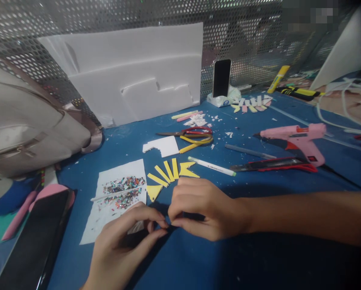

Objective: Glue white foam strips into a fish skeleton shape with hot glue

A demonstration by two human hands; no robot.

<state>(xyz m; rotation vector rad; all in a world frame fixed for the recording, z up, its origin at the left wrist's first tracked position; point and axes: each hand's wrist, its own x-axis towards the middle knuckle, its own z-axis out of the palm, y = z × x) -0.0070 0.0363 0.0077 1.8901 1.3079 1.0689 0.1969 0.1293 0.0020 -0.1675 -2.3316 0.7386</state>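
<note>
My left hand (124,243) and my right hand (198,207) meet low over the blue table (229,262), fingertips pinched together on something small that I cannot make out. Just beyond them lie several yellow foam strips (168,172) fanned out, with a yellow triangle (153,191) beside them. Left of the hands a white paper sheet (108,213) carries a heap of coloured glitter bits (123,191).
Scissors with red and yellow handles (192,136), a white pen (212,166), a pink glue gun (298,139) and a red utility knife (274,165) lie behind. A white foam board (132,72) leans on the mesh wall. A phone (32,241) lies near left; another phone (221,77) stands upright.
</note>
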